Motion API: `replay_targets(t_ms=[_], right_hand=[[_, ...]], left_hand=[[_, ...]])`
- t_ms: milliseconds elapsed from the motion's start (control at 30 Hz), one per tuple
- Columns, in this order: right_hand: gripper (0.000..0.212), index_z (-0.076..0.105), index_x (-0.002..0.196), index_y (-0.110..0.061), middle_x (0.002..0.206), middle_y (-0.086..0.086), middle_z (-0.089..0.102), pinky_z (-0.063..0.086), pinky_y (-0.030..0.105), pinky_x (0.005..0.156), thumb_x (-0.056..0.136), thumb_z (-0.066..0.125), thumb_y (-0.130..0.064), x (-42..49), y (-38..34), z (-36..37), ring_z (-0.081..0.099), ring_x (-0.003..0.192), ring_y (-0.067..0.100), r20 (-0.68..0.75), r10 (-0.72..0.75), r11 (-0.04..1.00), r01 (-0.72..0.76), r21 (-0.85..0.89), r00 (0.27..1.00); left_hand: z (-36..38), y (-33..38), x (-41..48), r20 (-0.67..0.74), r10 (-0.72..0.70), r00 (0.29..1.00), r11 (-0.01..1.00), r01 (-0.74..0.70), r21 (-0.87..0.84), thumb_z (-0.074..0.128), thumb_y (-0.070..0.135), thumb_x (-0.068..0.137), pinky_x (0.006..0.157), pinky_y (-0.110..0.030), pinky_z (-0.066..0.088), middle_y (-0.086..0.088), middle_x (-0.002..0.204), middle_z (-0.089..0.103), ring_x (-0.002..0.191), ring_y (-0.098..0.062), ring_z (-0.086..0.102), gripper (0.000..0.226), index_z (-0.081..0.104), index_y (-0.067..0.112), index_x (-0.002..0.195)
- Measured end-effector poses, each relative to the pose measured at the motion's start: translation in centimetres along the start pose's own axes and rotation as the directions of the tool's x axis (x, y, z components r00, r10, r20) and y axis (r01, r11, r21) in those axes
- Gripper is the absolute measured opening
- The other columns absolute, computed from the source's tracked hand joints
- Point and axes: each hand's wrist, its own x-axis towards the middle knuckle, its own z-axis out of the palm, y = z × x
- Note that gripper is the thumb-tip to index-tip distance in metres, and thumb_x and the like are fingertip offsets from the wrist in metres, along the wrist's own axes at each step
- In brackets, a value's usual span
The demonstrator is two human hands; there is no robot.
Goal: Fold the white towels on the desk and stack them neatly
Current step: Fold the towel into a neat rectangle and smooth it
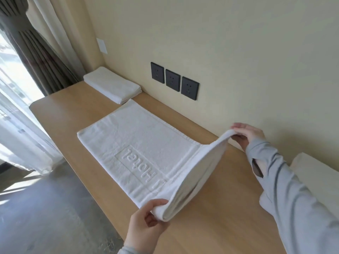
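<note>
A white towel (pixel 143 142) with raised "Hotel" lettering lies spread along the wooden desk (pixel 220 208). Its near end is lifted and curls over towards the far end. My left hand (pixel 148 222) grips the lifted edge at the corner by the desk's front. At the wall-side corner of that same edge, my right hand (pixel 245 134) pinches the cloth. A stack of folded white towels (pixel 111 85) rests at the desk's far end, in the corner by the wall.
Three black wall sockets (pixel 174 80) sit just above the desk behind the towel. More white cloth (pixel 315 165) lies at the right edge of view. Curtains (pixel 27 52) and a bright window are to the left, with grey floor below the desk's front edge.
</note>
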Motion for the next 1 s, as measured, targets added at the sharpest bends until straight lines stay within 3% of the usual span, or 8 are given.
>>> replay_targets(t_ms=[67,167,333,500,567,633,733,1000], right_hand=[[0.036,0.066,0.078,-0.005,0.059,0.0,0.068,0.057,0.02,0.063,0.079,0.045,0.024,0.3,-0.5,2.4,0.065,0.062,0.012,0.097,-0.02,0.998,0.013,0.066,0.995],[0.047,0.064,0.088,0.0,0.079,0.007,0.065,0.056,0.017,0.071,0.072,0.036,0.035,1.1,-0.9,5.9,0.062,0.077,0.017,0.173,-0.101,0.983,0.126,-0.137,0.98],[0.031,0.066,0.091,-0.005,0.092,0.016,0.064,0.055,0.027,0.084,0.076,0.057,0.02,4.0,-1.6,14.2,0.063,0.084,0.027,0.124,-0.21,0.805,0.244,-0.541,0.97],[0.016,0.063,0.079,-0.016,0.079,0.018,0.068,0.059,0.027,0.074,0.086,0.06,-0.002,8.3,-1.8,23.6,0.067,0.059,0.02,0.182,-0.309,0.578,0.337,-0.743,0.933],[0.01,0.063,0.084,-0.016,0.079,0.017,0.068,0.056,0.044,0.08,0.086,0.061,-0.006,10.1,-2.1,28.0,0.067,0.069,0.03,0.227,-0.301,0.508,0.358,-0.784,0.926],[0.005,0.067,0.089,-0.011,0.084,0.017,0.07,0.053,0.043,0.083,0.084,0.063,-0.013,12.1,-1.9,32.7,0.067,0.079,0.033,0.273,-0.332,0.418,0.4,-0.816,0.903],[0.014,0.069,0.093,-0.007,0.09,0.015,0.071,0.044,0.023,0.078,0.082,0.066,-0.016,15.1,-0.1,39.9,0.065,0.086,0.028,0.303,-0.34,0.317,0.411,-0.855,0.89],[0.017,0.058,0.107,-0.008,0.108,0.013,0.064,0.043,0.03,0.083,0.093,0.048,-0.011,22.7,13.6,50.3,0.058,0.092,0.026,0.135,0.036,0.388,0.111,-0.915,0.99]], left_hand=[[-1.4,0.1,1.6,-0.124,0.024,0.992,0.998,-0.032,-0.056,0.076,-0.01,0.065,0.041,-0.014,0.033,0.001,0.046,0.052,0.037,-0.006,0.041,0.031,0.076,0.02,0.069],[-4.8,0.3,4.3,-0.236,0.057,0.97,0.998,-0.057,0.007,0.079,0.01,0.073,0.049,-0.022,0.022,-0.001,0.052,0.034,0.047,-0.011,0.027,0.019,0.075,0.024,0.061],[-11.6,2.3,10.1,-0.124,0.2,0.972,0.973,-0.182,0.14,0.077,0.011,0.072,0.054,-0.008,0.027,0.008,0.058,0.024,0.059,-0.001,0.03,0.049,0.046,0.023,0.036],[-18.8,4.5,16.2,0.001,0.164,0.986,0.986,-0.164,-0.023,0.077,0.044,0.059,0.076,-0.022,0.033,-0.003,0.073,0.037,0.073,-0.01,0.043,0.051,0.05,0.001,0.053],[-21.5,5.4,18.3,0.038,0.161,0.986,0.986,-0.159,-0.05,0.074,0.04,0.057,0.08,-0.026,0.035,-0.001,0.075,0.043,0.077,-0.008,0.047,0.045,0.049,0.003,0.052],[-24.5,5.9,20.7,0.051,0.146,0.988,0.986,-0.141,-0.085,0.076,0.038,0.058,0.083,-0.028,0.036,0.0,0.079,0.049,0.082,-0.009,0.051,0.039,0.055,0.005,0.052],[-29.0,5.2,26.0,-0.011,0.043,0.999,0.982,-0.044,-0.182,0.08,0.033,0.063,0.09,-0.032,0.042,-0.006,0.093,0.06,0.097,-0.015,0.058,0.029,0.076,0.005,0.07],[-35.2,-2.3,40.3,-0.245,-0.374,0.894,0.894,0.278,-0.35,0.071,0.008,0.077,0.087,-0.045,0.048,-0.018,0.079,0.072,0.087,-0.036,0.064,0.015,0.072,-0.006,0.083]])
